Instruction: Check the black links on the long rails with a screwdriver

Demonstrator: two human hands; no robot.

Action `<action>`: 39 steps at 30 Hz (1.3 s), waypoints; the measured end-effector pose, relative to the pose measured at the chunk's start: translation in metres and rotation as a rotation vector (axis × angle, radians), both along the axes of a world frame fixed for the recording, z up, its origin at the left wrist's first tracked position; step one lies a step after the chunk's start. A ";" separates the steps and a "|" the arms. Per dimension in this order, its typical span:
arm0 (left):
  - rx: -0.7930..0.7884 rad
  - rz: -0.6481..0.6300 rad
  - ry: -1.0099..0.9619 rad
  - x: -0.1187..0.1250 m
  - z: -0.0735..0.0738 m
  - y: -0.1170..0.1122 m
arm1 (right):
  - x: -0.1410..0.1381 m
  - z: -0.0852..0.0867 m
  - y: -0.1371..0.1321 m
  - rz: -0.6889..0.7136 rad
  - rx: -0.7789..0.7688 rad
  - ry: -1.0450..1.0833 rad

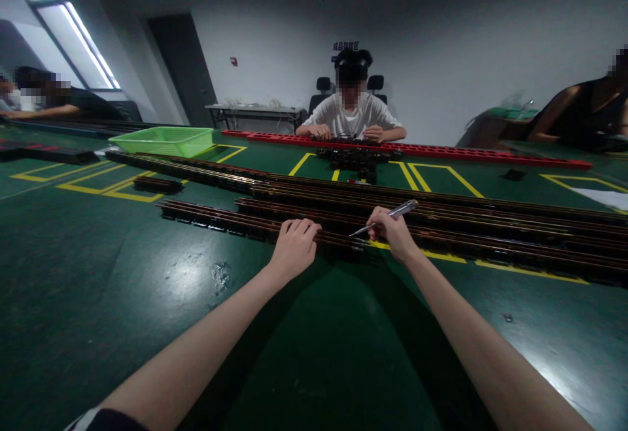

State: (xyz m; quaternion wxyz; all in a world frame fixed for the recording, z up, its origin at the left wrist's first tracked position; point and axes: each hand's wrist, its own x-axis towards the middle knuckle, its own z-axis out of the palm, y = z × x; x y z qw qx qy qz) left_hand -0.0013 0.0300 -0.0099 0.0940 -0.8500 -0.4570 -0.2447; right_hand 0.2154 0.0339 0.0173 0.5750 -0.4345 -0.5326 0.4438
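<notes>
My left hand [294, 251] lies over a dark rail-like strip [220, 218] with copper-coloured lines along it, its fingers curled over the strip near the right end. My right hand [394, 233] is closed around a slim screwdriver [405, 208] with a pale, shiny handle. The screwdriver slants down to the left, and its thin tip is just above or on the strip's right end; I cannot tell if it touches. Just behind the strip, several longer dark rails [471, 218] with the same copper lines run across the table.
A green plastic basket [167, 142] sits at the back left, near a short dark rail piece [157, 185]. A long red slotted rail [466, 153] crosses the far side. Behind it, a person [350, 114] handles dark parts [350, 159]. Yellow tape marks the green table [122, 300].
</notes>
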 end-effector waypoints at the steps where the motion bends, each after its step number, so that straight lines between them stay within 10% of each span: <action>1: -0.001 0.001 0.003 0.000 0.000 0.000 | 0.001 -0.001 0.000 0.000 0.000 0.006; 39: 0.005 0.004 -0.003 0.000 0.000 0.000 | -0.005 -0.012 -0.001 -0.041 -0.018 0.037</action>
